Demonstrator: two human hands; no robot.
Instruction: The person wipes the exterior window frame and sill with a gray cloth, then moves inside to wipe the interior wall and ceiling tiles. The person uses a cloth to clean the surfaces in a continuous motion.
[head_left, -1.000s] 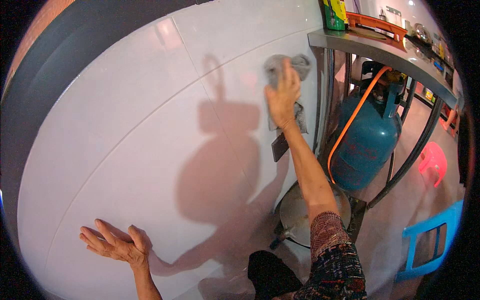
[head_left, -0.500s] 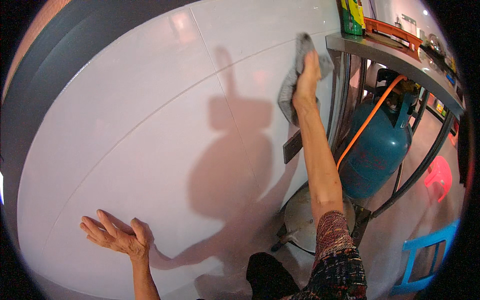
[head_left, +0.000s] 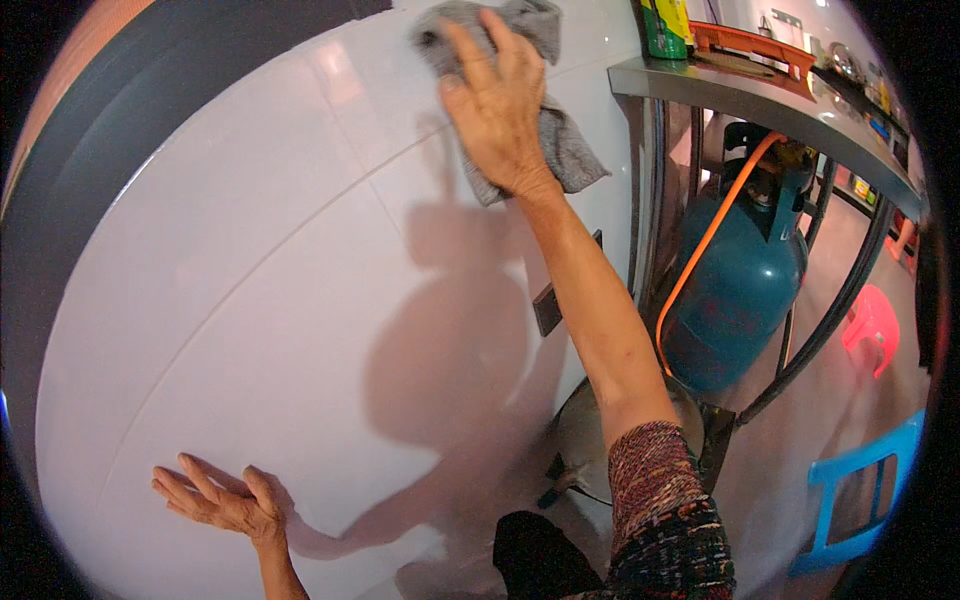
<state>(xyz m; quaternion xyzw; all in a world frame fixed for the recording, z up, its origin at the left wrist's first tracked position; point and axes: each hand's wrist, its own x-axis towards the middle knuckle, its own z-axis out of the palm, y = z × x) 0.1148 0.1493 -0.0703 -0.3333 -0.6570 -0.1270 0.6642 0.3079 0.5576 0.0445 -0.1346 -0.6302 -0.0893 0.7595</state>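
Note:
A grey cloth (head_left: 567, 150) is pressed against the white tiled wall (head_left: 250, 330) under my right hand (head_left: 505, 120). Its fingers lie spread over the cloth, which bunches above the fingertips and hangs out below the wrist. My left hand (head_left: 225, 505) is at the lower left, fingers apart and nothing in them, seemingly resting on the tiles. A shadow of my head and arm falls on the wall between the hands. Partly behind my right forearm is a dark socket plate (head_left: 547, 310) on the wall.
On the right, a metal-topped table (head_left: 720, 92) carries an orange tray (head_left: 750, 45) and a green and yellow package (head_left: 665, 28). Below it stands a blue-green gas cylinder (head_left: 735, 290) with an orange hose (head_left: 708, 240). A round metal burner (head_left: 590, 470), pink stool (head_left: 873, 325) and blue chair (head_left: 865, 495) are lower down.
My right hand has swept the cloth left and up along the wall, from beside the table to the top middle. My left hand stays about where it was, still spread.

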